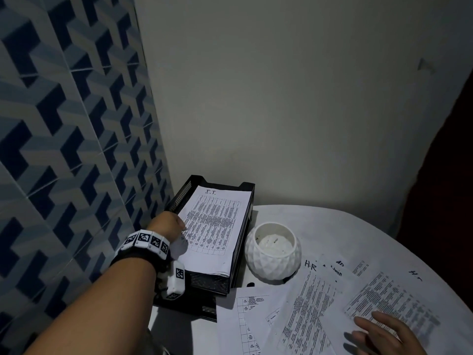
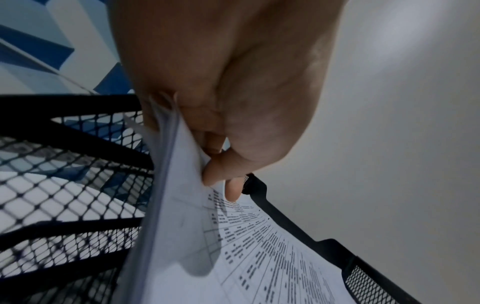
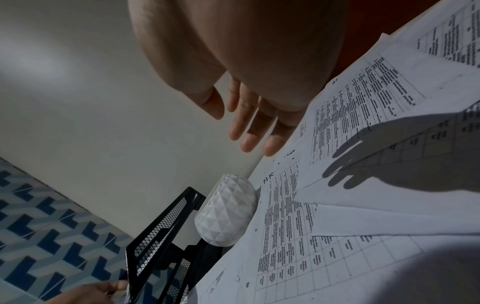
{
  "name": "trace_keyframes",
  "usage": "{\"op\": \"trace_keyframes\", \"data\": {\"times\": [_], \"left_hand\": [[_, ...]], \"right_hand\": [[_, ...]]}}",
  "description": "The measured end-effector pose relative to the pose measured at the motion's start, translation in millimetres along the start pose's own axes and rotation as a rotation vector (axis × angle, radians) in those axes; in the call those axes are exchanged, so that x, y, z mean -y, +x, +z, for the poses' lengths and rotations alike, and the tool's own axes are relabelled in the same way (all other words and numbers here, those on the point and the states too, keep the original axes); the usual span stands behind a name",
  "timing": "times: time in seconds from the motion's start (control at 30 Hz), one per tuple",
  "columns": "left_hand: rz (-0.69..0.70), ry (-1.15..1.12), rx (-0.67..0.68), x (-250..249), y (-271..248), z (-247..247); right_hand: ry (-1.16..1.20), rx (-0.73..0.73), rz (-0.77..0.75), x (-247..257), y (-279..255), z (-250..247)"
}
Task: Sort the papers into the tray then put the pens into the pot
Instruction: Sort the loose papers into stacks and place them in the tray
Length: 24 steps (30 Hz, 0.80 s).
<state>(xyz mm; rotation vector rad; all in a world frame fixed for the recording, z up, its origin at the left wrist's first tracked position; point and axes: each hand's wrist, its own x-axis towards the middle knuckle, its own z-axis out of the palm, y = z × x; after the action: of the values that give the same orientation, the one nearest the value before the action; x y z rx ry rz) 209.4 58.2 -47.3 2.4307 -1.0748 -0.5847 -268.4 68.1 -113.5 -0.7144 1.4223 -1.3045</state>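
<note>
A black mesh tray (image 1: 246, 201) with stacked tiers stands at the table's back left, against the wall. Its top tier holds a stack of printed sheets (image 1: 217, 226) headed "I.T.". My left hand (image 1: 183, 226) pinches the stack's left edge between thumb and fingers; in the left wrist view, the hand (image 2: 215, 176) lifts that edge of the sheets (image 2: 233, 257) slightly. Several loose papers (image 1: 307, 316) overlap at front right, one headed "H-R". My right hand (image 1: 371, 326) hovers flat over them, fingers (image 3: 246, 131) straight. The white faceted pot (image 1: 272, 252) stands beside the tray. No pens show.
A blue patterned tiled wall (image 1: 64, 149) runs close along the tray's left side, and a plain wall (image 1: 281, 98) rises behind. The white table's curved edge (image 1: 384, 226) runs at the right, with something dark red (image 1: 448, 201) beyond it.
</note>
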Motion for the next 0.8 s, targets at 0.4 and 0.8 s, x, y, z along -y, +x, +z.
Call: {"op": "trace_keyframes", "data": {"times": [0.4,0.8], "left_hand": [[0.035,0.083,-0.038,-6.6,1.3,-4.9],[0.441,-0.268,-0.051,-114.0,-118.8,9.8]], "right_hand": [[-0.178,0.034,0.112,18.2,-25.4,-12.5],[-0.518,-0.124,0.141,9.6,18.7,-83.4]]}}
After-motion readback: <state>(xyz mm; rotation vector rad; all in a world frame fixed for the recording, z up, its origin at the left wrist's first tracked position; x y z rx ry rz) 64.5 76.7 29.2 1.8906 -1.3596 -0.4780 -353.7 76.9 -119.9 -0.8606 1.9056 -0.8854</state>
